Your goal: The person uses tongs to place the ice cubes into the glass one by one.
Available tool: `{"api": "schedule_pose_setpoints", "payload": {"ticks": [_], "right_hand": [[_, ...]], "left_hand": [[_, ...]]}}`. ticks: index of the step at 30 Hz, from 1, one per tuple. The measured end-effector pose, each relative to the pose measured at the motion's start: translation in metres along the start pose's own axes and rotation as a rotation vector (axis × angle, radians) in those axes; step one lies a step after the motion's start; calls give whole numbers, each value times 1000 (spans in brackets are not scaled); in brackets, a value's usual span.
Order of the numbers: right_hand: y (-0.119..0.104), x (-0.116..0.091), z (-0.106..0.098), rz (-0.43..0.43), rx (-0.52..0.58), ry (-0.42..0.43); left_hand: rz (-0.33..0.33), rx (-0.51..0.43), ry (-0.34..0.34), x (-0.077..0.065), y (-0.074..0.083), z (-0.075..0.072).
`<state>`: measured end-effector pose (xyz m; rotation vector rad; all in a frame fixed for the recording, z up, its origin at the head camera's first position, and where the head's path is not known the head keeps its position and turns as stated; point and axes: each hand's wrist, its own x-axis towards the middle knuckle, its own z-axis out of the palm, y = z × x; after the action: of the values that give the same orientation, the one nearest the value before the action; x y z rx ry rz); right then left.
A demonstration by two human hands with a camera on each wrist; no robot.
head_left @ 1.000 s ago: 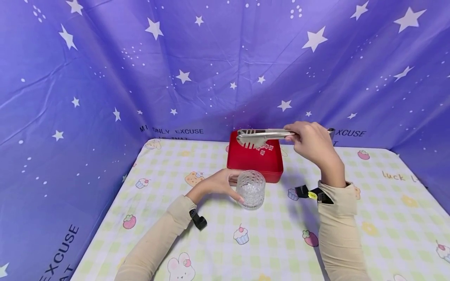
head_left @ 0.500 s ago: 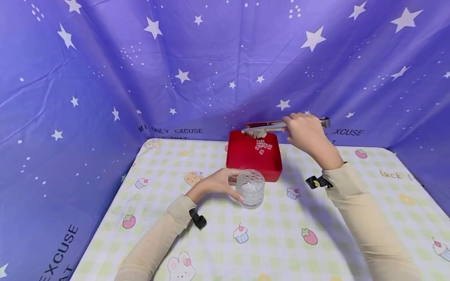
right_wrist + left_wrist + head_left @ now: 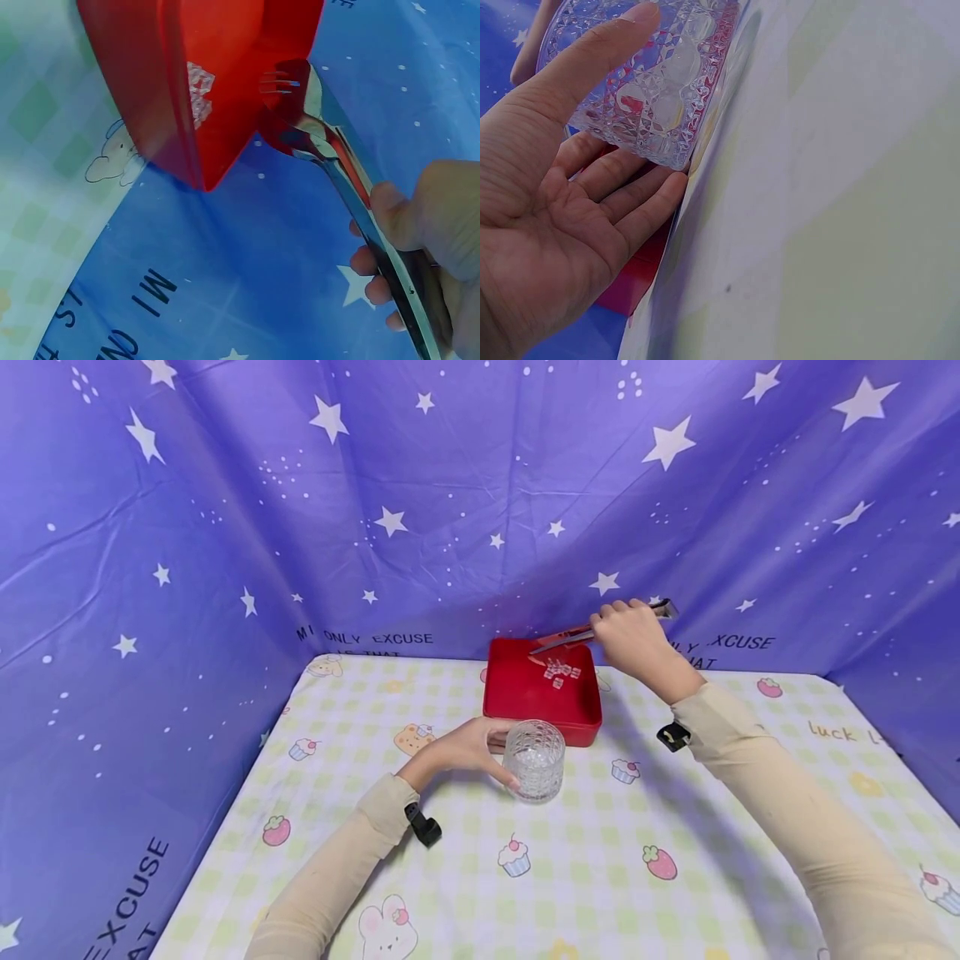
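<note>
My left hand [image 3: 471, 748] holds a clear cut-glass tumbler [image 3: 538, 768] standing upright on the table. In the left wrist view the thumb lies along the near side of the tumbler [image 3: 671, 67], and the other fingers reach round behind and below. My right hand [image 3: 633, 639] grips metal tongs [image 3: 375, 232] at their arms. Their heads dip into the red box [image 3: 513, 697], beside several small clear cubes [image 3: 558, 672] lying in its back right part. The right wrist view shows the slotted tong heads a little apart, inside the box near its wall, with nothing visible between them.
The red box stands at the table's back edge, just behind the tumbler. A blue star-printed cloth [image 3: 420, 560] hangs right behind it and along both sides. A checked tablecloth [image 3: 585, 852] with cartoon prints covers the table.
My right hand has moved slightly left, and the tongs have turned and lowered from above the box to beside the cubes. The left hand and the tumbler have stayed in place.
</note>
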<state>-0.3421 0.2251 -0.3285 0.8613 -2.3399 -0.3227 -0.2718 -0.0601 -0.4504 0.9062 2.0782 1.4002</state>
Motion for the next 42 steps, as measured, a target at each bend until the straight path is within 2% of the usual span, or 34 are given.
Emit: {"api": "schedule_pose_setpoints", "payload": {"ticks": [6, 15, 19, 26, 42], "right_hand": [[-2, 3, 3, -15, -11, -23], [-7, 9, 6, -11, -13, -126], [-10, 11, 8, -18, -12, -146], [-15, 12, 11, -12, -21, -169], [-20, 14, 14, -3, -11, -150]], "left_hand": [[4, -3, 6, 0, 1, 1], [5, -12, 8, 1, -1, 0], [2, -12, 8, 1, -1, -1], [5, -13, -4, 1, 0, 0], [3, -19, -3, 1, 1, 0]]}}
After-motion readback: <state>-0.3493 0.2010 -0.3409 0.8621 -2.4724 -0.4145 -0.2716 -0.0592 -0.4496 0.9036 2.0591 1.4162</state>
